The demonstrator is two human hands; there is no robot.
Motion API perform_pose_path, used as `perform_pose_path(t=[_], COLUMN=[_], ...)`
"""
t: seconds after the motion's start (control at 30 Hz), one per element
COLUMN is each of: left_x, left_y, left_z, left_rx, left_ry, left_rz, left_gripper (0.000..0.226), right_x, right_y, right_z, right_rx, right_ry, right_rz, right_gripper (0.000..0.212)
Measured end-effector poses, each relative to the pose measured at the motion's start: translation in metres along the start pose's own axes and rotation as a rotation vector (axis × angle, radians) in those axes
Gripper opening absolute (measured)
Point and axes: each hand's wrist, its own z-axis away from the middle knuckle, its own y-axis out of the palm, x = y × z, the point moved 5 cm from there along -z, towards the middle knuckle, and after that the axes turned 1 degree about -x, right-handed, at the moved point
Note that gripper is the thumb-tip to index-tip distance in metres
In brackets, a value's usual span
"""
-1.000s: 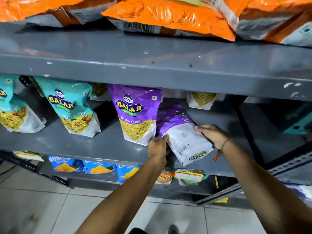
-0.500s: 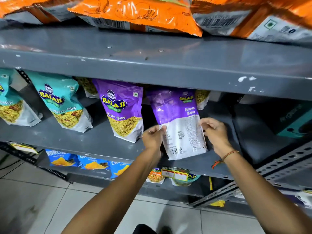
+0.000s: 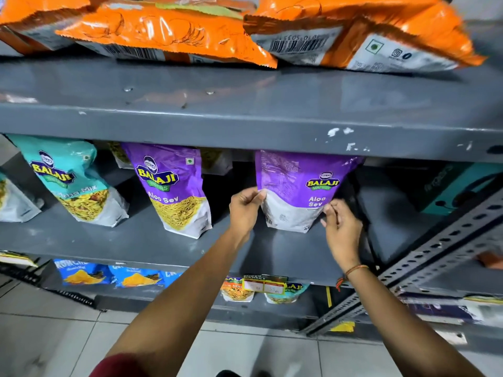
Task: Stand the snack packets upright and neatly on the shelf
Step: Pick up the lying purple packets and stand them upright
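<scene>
A purple Aloo Sev packet [image 3: 296,186] stands upright on the grey middle shelf [image 3: 136,240], back side facing me. My left hand [image 3: 245,210] pinches its left edge and my right hand [image 3: 340,224] holds its lower right edge. To its left a second purple Aloo Sev packet [image 3: 177,191] stands upright, front side out. Further left a teal mix packet [image 3: 73,180] stands leaning slightly, and another teal packet [image 3: 11,202] shows at the frame's left edge.
Orange packets [image 3: 168,34] lie flat on the upper shelf [image 3: 245,118]. Blue packets [image 3: 81,273] and small packets [image 3: 236,289] sit on the lower shelf. A perforated metal upright [image 3: 435,257] slants at the right, with a teal box [image 3: 457,186] behind it. Tiled floor lies below.
The purple packet lay flat on the shelf one second ago; both hands lifted it, stood it upright and moved it back on the shelf. The view has shifted closer.
</scene>
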Motion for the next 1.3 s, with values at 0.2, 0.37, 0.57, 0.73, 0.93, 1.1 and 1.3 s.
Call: perform_pose_path(t=[0.2,0.37,0.57,0.73,0.93,1.1,1.3], left_x=[-0.014,-0.009,0.009,0.02,-0.001,-0.007,0.006], left_y=[0.006,0.015,0.024,0.031,0.013,0.02,0.018], left_z=[0.001,0.013,0.048,0.072,0.051,0.026,0.01], left_rx=[0.043,0.038,0.09,0.191,0.048,0.281,0.289], left_ry=[-0.255,-0.299,-0.198,-0.168,-0.05,-0.094,-0.179], left_rz=[0.093,0.075,-0.022,-0.081,-0.163,-0.203,-0.295], left_gripper=[0.041,0.044,0.039,0.035,0.032,0.083,0.098], right_x=[0.012,0.017,0.024,0.022,0.015,-0.001,-0.006], right_y=[-0.008,0.026,0.043,0.041,0.024,0.011,0.01], right_z=[0.014,0.057,0.06,0.047,0.034,0.015,0.008], right_rx=[-0.107,0.172,0.228,0.135,0.226,0.195,0.21], right_ry=[0.137,0.194,0.29,0.307,0.367,0.413,0.407], right_rz=[-0.072,-0.126,-0.07,-0.169,-0.369,-0.369,-0.258], right_gripper=[0.017,0.044,0.119,0.104,0.053,0.03,0.033])
